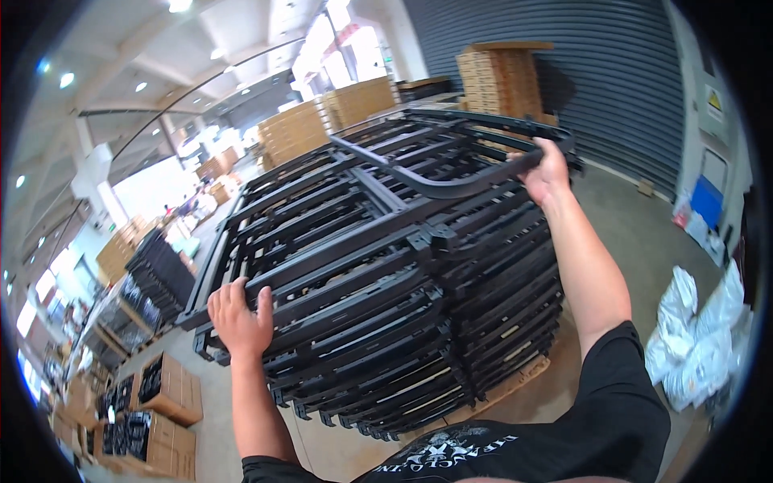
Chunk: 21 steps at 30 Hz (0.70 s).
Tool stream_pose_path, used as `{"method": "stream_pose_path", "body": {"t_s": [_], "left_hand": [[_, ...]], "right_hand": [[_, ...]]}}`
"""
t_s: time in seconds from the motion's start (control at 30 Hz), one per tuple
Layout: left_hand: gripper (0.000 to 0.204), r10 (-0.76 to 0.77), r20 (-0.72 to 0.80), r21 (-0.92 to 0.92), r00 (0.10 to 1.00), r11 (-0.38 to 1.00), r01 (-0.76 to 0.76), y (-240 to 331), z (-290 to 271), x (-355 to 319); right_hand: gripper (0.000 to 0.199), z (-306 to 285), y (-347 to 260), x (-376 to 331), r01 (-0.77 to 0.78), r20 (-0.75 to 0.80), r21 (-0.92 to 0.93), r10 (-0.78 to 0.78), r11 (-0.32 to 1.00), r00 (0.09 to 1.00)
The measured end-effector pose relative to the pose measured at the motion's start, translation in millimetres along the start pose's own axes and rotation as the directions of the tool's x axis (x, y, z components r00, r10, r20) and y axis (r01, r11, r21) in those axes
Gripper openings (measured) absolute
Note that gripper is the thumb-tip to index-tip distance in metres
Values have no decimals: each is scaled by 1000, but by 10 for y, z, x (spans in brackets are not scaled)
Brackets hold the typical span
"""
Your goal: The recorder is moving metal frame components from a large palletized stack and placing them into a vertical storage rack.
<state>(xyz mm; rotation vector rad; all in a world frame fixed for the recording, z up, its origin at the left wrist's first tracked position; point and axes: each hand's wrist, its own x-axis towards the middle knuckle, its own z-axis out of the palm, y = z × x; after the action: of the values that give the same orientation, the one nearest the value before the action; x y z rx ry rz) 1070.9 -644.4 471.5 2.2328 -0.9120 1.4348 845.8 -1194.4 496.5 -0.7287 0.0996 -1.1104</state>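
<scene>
A tall stack of black metal frames [354, 322] rises in front of me, layer upon layer of bars and slats. Across its top lies one black metal frame [338, 237] with a long straight bar on the near side and a curved, rounded tube toward the right. My left hand [240, 318] grips the near left end of that bar, fingers over the top and thumb on the near side. Further away on the right, my right hand [547, 173] is closed round the curved tube. Its palm side and part of the fingers are hidden.
Under the stack shows a wooden pallet [515, 385]. Cardboard boxes [165, 394] with black parts stand at lower left, white plastic bags [696, 338] at right. Piled cartons [503, 84] stand before a grey roller shutter [612, 97]; more boxes [294, 133] lie beyond the frames.
</scene>
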Motion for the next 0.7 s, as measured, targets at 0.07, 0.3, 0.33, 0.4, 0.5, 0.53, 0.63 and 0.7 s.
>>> {"method": "stream_pose_path", "body": {"t_s": [0.07,0.3,0.33,0.4,0.5,0.53,0.63,0.7], "left_hand": [[39,21,-43,7,999,1000,-20,-44,17,-1],[40,31,-59,-10,998,999,-31,0,18,52],[41,35,-59,-6,998,999,-36,-25,6,45],[41,40,-59,3,997,999,-39,-81,-30,6],[42,44,-78,0,996,999,-44,-120,16,-6],[43,40,-68,-9,997,999,-41,-127,25,-7],[41,42,-85,-34,995,998,-45,-173,2,-21],[43,42,-89,-61,995,997,-48,-207,17,-15]], "right_hand": [[52,106,24,-53,-34,-44,353,53,935,998],[21,268,109,317,72,213,385,-165,920,963],[19,477,129,240,76,225,356,-164,932,961],[15,864,198,67,83,262,330,-176,940,949],[16,1327,306,-285,130,376,244,-218,961,900],[15,1478,348,-408,153,435,210,-232,966,870],[16,2038,451,-773,170,536,96,-195,981,821],[20,2508,408,-941,289,542,-71,-206,955,814]]}}
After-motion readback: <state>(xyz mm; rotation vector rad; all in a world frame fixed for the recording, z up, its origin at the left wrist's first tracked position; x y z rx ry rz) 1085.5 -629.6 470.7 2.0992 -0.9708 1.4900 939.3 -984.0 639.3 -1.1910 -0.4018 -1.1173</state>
